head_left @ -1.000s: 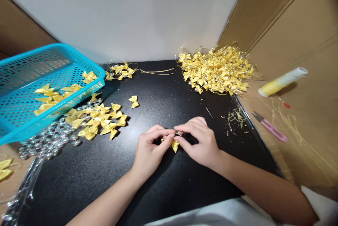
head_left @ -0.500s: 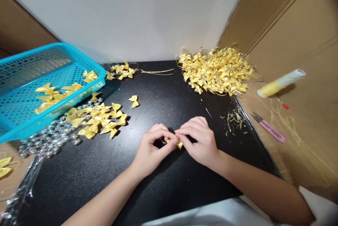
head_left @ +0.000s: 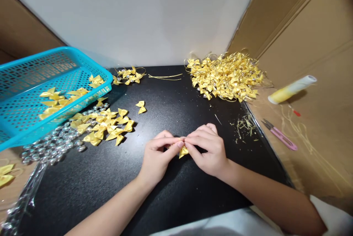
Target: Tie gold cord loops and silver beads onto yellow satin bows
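Observation:
My left hand [head_left: 157, 155] and my right hand [head_left: 207, 150] meet at the middle of the black table top [head_left: 165, 188]. Both pinch one small yellow ribbon bow [head_left: 183, 151] between their fingertips, just above the surface. The bow's lower wing shows below the fingers; the rest is hidden by them. A loose heap of plain yellow bows [head_left: 104, 125] lies to the left of my left hand. A big pile of bows with gold thread loops [head_left: 224, 76] sits at the far right corner.
A turquoise plastic basket [head_left: 33, 118] with some bows is tilted at the left, over clear beads [head_left: 52, 147]. Pink thread snips [head_left: 280, 134] and a yellow-white spool [head_left: 291, 88] lie on cardboard at the right. Thread scraps [head_left: 245, 125] and a few looped bows [head_left: 128, 75] lie nearby.
The hands stay together on the bow, turning it slightly between the fingertips; its yellow wing shows again below the fingers. The view has shifted a little.

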`<state>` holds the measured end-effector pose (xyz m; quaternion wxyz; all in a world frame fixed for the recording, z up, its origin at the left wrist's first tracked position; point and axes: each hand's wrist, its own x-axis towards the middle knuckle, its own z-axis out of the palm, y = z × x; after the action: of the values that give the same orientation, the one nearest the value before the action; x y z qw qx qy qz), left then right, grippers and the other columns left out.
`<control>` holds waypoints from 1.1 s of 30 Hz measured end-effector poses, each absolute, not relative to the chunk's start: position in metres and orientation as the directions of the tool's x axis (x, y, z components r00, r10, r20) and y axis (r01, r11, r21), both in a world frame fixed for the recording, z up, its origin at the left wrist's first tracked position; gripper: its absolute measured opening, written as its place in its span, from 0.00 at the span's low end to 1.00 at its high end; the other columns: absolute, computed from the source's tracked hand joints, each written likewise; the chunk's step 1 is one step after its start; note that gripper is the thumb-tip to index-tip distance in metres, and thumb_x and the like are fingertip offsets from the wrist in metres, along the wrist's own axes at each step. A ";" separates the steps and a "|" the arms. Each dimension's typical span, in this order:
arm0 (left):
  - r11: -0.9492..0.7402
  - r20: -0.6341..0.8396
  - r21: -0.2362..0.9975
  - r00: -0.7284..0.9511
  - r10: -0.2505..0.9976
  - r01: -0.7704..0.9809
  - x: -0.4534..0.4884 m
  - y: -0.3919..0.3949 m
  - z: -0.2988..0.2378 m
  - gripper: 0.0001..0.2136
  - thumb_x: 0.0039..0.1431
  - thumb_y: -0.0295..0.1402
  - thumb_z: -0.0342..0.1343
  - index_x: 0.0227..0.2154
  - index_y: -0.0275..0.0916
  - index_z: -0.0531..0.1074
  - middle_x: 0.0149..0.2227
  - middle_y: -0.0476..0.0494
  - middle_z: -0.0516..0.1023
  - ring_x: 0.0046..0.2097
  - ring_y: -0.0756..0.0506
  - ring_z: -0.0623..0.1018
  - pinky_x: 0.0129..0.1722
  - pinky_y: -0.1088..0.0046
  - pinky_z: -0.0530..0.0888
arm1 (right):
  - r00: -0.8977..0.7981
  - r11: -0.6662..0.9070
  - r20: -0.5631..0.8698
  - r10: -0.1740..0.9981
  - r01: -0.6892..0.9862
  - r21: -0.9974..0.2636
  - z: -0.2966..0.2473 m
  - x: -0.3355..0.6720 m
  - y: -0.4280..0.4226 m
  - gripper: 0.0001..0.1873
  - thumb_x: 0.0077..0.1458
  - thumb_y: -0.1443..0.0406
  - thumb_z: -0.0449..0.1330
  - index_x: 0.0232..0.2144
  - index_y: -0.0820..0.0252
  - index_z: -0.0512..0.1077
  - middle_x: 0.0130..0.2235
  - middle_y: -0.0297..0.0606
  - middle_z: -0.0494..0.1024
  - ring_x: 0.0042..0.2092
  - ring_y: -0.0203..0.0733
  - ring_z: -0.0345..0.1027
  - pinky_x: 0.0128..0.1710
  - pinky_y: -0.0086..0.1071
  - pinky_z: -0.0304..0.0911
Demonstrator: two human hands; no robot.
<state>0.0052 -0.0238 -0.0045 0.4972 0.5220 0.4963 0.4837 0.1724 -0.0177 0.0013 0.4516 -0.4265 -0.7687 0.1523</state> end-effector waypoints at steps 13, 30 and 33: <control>-0.241 0.235 0.931 0.055 0.970 0.273 0.006 -0.025 -0.002 0.06 0.52 0.26 0.63 0.31 0.42 0.84 0.22 0.49 0.75 0.24 0.52 0.72 0.23 0.79 0.68 | -0.241 0.521 0.471 0.849 0.531 -0.668 0.004 0.175 -0.017 0.10 0.54 0.70 0.60 0.22 0.56 0.73 0.24 0.30 0.79 0.29 0.37 0.69 0.37 0.39 0.54; -0.533 0.436 0.594 0.316 0.843 0.603 -0.002 -0.022 -0.009 0.02 0.58 0.28 0.59 0.31 0.38 0.77 0.27 0.49 0.78 0.29 0.50 0.76 0.31 0.73 0.67 | -0.316 0.571 0.503 0.804 0.648 -0.504 0.001 0.173 -0.019 0.09 0.54 0.71 0.58 0.23 0.58 0.69 0.25 0.30 0.77 0.30 0.37 0.67 0.41 0.41 0.50; -0.442 0.336 0.710 0.288 0.897 0.548 -0.001 -0.021 -0.007 0.04 0.58 0.28 0.59 0.29 0.38 0.76 0.27 0.48 0.77 0.29 0.50 0.75 0.30 0.74 0.68 | -0.274 0.504 0.429 0.861 0.573 -0.646 0.002 0.177 -0.015 0.06 0.54 0.71 0.59 0.27 0.57 0.70 0.28 0.31 0.78 0.33 0.38 0.69 0.40 0.40 0.53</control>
<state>-0.0007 -0.0214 -0.0074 0.2384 0.7663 0.4714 0.3656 0.1766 -0.0154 0.0023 0.3871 -0.4619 -0.7761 0.1859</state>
